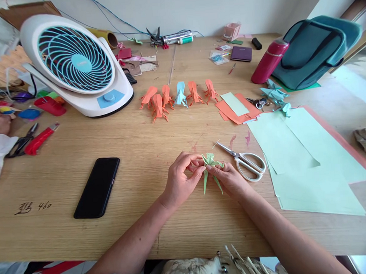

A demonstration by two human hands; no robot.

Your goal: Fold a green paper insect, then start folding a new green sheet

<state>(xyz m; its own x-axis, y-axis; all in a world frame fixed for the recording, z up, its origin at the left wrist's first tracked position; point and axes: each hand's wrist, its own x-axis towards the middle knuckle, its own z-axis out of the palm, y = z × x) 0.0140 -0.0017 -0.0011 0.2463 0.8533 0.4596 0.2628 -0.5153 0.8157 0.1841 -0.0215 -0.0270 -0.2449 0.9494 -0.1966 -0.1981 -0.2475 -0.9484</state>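
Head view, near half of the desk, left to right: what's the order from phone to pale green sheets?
Black phone → left hand → folded green paper → right hand → pale green sheets. Scissors left out: they overlap the right hand's span.

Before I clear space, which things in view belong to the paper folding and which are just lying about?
Likely the job's: green figure, held in left hand and right hand; scissors; green sheets; orange figures; blue figure.

Probably just lying about: phone; fan; bottle; bag.
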